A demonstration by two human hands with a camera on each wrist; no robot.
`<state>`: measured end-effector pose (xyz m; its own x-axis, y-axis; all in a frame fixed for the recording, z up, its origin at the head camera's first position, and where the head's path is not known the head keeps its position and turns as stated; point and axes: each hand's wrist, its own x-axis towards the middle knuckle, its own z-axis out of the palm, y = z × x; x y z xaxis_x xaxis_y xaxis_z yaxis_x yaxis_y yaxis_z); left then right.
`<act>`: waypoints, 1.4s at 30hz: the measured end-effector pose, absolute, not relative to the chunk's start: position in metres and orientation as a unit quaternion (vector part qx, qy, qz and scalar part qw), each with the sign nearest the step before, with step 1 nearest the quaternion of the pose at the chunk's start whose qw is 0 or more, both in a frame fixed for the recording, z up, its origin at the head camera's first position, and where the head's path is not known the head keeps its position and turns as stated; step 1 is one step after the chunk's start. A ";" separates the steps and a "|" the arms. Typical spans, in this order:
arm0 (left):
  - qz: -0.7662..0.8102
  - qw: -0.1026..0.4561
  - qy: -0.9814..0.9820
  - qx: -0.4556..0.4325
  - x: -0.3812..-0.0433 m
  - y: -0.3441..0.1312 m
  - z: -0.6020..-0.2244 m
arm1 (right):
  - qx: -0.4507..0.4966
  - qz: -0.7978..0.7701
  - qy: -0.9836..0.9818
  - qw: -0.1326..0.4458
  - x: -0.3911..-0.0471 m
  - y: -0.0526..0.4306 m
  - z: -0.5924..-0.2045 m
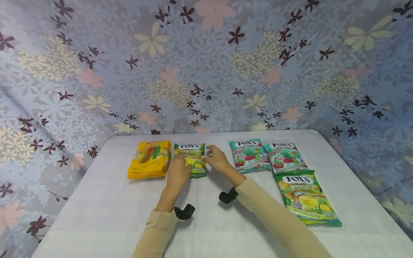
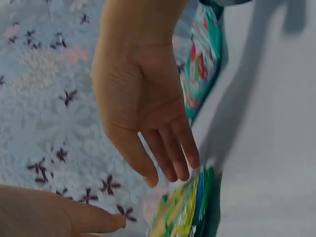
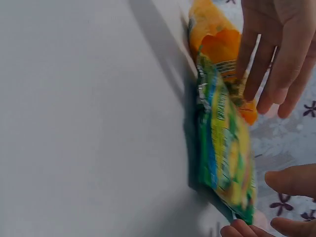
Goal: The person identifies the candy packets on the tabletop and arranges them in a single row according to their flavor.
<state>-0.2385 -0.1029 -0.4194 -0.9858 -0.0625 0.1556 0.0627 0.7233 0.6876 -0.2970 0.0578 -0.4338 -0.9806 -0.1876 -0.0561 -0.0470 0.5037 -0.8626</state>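
A green-and-yellow candy bag (image 1: 195, 161) marked FOX'S Spring Tea lies flat toward the back of the white table. My left hand (image 1: 179, 167) reaches over its left part and hides some of the print. At the bag's right edge is my right hand (image 1: 217, 160), its fingers spread loosely. The right wrist view shows the right fingertips (image 3: 242, 229) at one end of the bag (image 3: 224, 143), and the left hand (image 3: 279, 54) above the other end with straight fingers. In the left wrist view, the right hand (image 2: 143, 94) hangs relaxed near the bag (image 2: 185, 205).
A yellow pack (image 1: 150, 159) lies just left of the left hand. To the right are two teal Mint Blossom candy bags, one (image 1: 249, 156) beside the other (image 1: 286, 157). A larger Spring Tea bag (image 1: 306, 197) lies in front of them. Flowered fabric (image 1: 206, 71) rises behind the table.
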 end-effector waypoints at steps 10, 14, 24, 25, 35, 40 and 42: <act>-0.454 0.023 -0.886 -0.092 -0.220 -0.066 -0.421 | -0.086 -0.500 0.859 0.069 -0.271 0.118 -0.420; -0.492 -0.034 -0.862 -0.117 -0.212 -0.045 -0.426 | -0.089 -0.504 0.857 0.063 -0.255 0.145 -0.422; -0.643 -0.246 -0.718 -0.102 -0.186 0.019 -0.439 | -0.069 -0.480 0.873 0.044 -0.204 0.201 -0.419; -0.652 -0.266 -0.703 -0.101 -0.183 0.026 -0.441 | -0.065 -0.475 0.876 0.040 -0.198 0.206 -0.417; -0.661 -0.371 -0.636 -0.142 -0.172 0.075 -0.447 | 0.019 -0.417 0.908 0.024 -0.162 0.259 -0.410; -0.664 -0.396 -0.618 -0.142 -0.168 0.089 -0.444 | 0.047 -0.411 0.909 0.038 -0.154 0.287 -0.407; -0.669 -0.399 -0.611 -0.137 -0.166 0.093 -0.443 | 0.056 -0.418 0.905 0.051 -0.151 0.298 -0.407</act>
